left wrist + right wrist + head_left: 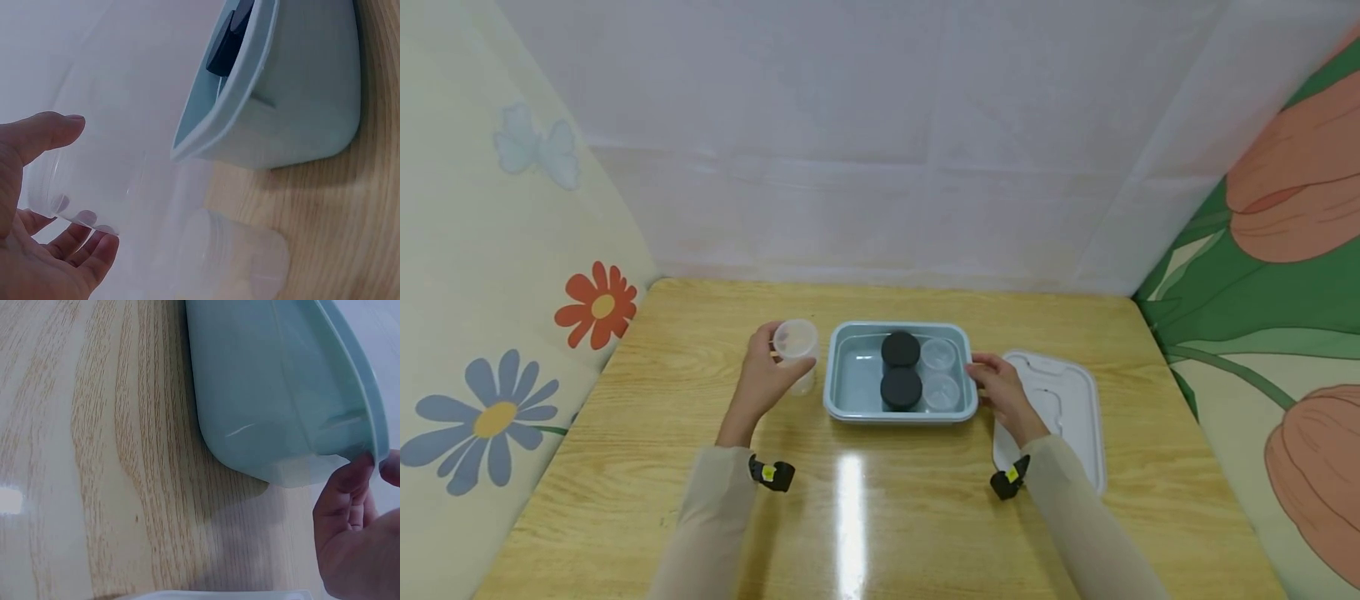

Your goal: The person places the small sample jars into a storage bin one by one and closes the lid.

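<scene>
My left hand (762,375) grips a clear plastic jar (796,340) to the left of a pale blue tub (850,416). In the left wrist view the thumb and fingers lie on opposite sides of that jar (94,178), held above the table. A second clear jar (240,259) stands on the table below it. At the tub's right end, my right hand (1002,392) pinches the rim, thumb on one side and fingers on the other. Inside the tub, two black-lidded jars (901,388) stand beside two clear jars (938,392); the tub's left part shows bare floor.
A white lid (1078,417) lies on the wooden table (925,525) to the right, partly under the right forearm. A white cloth (880,167) hangs behind the table. Flower-printed panels (497,333) stand at both sides.
</scene>
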Motion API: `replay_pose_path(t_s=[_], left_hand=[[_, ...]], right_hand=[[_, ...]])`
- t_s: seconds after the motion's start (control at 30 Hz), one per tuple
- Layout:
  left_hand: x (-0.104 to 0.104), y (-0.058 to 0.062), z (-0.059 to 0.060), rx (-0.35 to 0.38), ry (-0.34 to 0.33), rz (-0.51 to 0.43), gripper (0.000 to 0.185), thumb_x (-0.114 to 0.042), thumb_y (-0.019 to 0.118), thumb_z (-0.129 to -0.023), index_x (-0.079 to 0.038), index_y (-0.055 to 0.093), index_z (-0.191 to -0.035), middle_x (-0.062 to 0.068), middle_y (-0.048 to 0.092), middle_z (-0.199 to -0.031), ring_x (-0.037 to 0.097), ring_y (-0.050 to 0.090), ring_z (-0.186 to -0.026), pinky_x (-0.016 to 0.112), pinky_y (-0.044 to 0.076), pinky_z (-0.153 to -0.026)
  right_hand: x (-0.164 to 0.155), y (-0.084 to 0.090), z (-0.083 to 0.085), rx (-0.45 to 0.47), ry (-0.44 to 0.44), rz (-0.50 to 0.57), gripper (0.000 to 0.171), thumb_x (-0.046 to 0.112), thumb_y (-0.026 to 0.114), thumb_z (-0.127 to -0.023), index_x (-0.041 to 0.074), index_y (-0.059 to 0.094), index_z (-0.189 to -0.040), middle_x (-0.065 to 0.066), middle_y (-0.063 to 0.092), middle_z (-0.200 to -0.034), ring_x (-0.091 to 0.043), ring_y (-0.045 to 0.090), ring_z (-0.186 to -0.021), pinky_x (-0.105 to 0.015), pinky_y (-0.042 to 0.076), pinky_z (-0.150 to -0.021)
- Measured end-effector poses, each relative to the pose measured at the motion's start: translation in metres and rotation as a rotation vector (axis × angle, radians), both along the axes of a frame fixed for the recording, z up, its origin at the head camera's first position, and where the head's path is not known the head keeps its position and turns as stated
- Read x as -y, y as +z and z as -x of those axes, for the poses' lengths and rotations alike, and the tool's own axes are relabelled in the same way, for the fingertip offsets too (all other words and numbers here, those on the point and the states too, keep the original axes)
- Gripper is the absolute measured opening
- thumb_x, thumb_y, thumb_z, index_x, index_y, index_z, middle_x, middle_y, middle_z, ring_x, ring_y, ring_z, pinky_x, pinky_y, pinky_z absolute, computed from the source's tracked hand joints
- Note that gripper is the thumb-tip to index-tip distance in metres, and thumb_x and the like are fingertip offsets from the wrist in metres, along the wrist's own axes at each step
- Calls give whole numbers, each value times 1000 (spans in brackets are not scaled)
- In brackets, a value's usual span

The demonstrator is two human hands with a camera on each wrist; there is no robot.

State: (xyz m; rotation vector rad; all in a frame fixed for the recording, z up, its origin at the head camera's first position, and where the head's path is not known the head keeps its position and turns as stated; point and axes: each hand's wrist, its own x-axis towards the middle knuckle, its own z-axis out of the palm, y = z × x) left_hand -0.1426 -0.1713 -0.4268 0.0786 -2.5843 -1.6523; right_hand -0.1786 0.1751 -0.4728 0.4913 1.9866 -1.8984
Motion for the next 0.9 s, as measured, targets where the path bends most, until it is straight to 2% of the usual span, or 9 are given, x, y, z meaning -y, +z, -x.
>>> replay_pose_path(t_s=[0.33, 0.6, 0.9], left_hand=[[-17, 1, 13, 9, -36, -28, 70, -11, 74, -79, 2, 36, -136, 21, 42, -130, 33, 44, -114, 49, 41, -99], [-32, -2, 23, 33, -58, -69, 70, -9, 74, -77, 3, 37, -135, 21, 45, -128, 33, 47, -115, 49, 42, -100], [-44, -7, 28, 26, -85, -55, 69, -9, 75, -77, 2, 39, -134, 20, 46, -126, 33, 47, -113, 49, 44, -98]], right_hand=[[0, -3, 1, 3, -6, -5, 38, 14, 58, -93, 5, 50, -129, 11, 63, -84, -6, 57, -72, -22, 46, -60], [0, -4, 1, 7, -11, -12, 37, 15, 58, -93, 7, 51, -129, 10, 63, -85, -7, 57, -73, -23, 46, -60], [1, -5, 1, -12, -14, 3, 40, 13, 57, -93, 4, 49, -131, 10, 62, -86, -5, 57, -72, -21, 47, -58]])
